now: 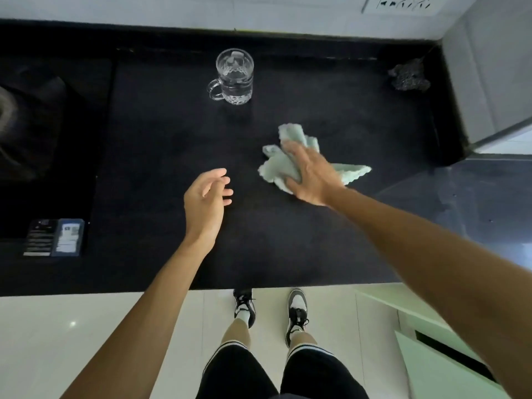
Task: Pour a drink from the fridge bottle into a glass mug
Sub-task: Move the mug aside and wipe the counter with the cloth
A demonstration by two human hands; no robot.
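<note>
Right hand (311,174): palm down on the black countertop (172,133), gripping a pale green cloth (276,165). The cloth is bunched between the thumb on the near side and the fingers (290,146) laid over its far side. Crumpled folds stick out beyond the fingertips, and one flat corner of the cloth extends out from under the hand on its right side. Left hand (205,203): held to the left of the right thumb, apart from the cloth, holding nothing. Its fingers (218,173) are relaxed and lightly curved, and they point toward the far right. Whether this hand touches the countertop or hovers above it cannot be determined. Glass mug (234,77): upright on the countertop, well beyond the fingertips of both hands, nearer the rear wall than the front edge. It stands further off than the cloth and slightly left of the right fingers. The handle faces left. The body is clear with a cut pattern, and whether it contains liquid cannot be determined. A dark, rough-textured lump (408,74) sits in the rear corner, far right of the right fingertips. A dark printed leaflet (54,237) lies flat far left of the left hand, near the front edge
</note>
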